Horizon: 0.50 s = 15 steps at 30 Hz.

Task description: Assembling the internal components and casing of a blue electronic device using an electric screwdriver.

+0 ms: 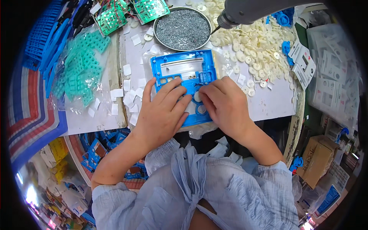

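Before me lies an open blue plastic casing half (pixel 188 87), its inside facing up, with a long slot, small square openings and round recesses. My left hand (pixel 159 109) rests over its left side with fingers stretched out and spread. With fingers pinched together, my right hand (pixel 230 107) is over the casing's right side, at the edge of a white plastic disc (pixel 197 96). That disc sits at a round recess in the casing. The right fingertips are partly hidden behind the knuckles.
Beyond the casing stands a round tray (pixel 155 32) of small metal screws. White discs (pixel 257 50) are heaped at the right, below a dark power screwdriver (pixel 230 19). Green pads (pixel 82 63) in a plastic bag, circuit boards (pixel 151 10) and white foam squares (pixel 127 69) lie leftward.
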Available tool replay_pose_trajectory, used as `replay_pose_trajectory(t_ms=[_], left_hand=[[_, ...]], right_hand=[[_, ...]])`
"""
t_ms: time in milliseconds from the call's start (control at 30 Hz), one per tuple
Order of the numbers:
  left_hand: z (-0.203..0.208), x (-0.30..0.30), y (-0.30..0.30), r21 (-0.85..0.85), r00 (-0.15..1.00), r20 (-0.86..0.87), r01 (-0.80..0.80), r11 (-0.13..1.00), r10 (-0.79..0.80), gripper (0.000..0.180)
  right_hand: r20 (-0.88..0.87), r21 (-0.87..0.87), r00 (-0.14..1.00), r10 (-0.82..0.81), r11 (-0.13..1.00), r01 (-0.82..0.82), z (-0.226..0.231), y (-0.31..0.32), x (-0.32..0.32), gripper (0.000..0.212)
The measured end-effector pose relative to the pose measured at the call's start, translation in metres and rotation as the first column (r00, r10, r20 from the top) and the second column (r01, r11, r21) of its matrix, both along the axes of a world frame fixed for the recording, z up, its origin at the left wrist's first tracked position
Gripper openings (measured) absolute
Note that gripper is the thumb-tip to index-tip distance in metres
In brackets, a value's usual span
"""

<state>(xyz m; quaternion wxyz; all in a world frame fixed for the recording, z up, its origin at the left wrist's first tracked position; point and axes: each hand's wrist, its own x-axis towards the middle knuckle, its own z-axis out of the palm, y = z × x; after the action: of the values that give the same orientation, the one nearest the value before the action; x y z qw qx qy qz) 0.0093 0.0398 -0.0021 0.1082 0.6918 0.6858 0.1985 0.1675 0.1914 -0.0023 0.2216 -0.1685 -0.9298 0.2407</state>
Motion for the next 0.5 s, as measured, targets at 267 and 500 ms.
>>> replay_pose_trajectory(t_ms=[267, 500], left_hand=[[-0.004, 0.002, -0.001, 0.060, 0.998, -0.057, -0.009, 0.998, 0.013, 0.044], [0.006, 0.000, 0.010, 0.025, 0.988, -0.148, 0.037, 0.999, -0.033, 0.043]], right_hand=[[0.186, 0.126, 0.981, 0.062, 0.988, -0.086, 0.010, 0.006, -0.007, 0.020], [0.135, 0.072, 0.985, 0.107, 0.991, -0.117, 0.007, 0.014, 0.000, 0.015]])
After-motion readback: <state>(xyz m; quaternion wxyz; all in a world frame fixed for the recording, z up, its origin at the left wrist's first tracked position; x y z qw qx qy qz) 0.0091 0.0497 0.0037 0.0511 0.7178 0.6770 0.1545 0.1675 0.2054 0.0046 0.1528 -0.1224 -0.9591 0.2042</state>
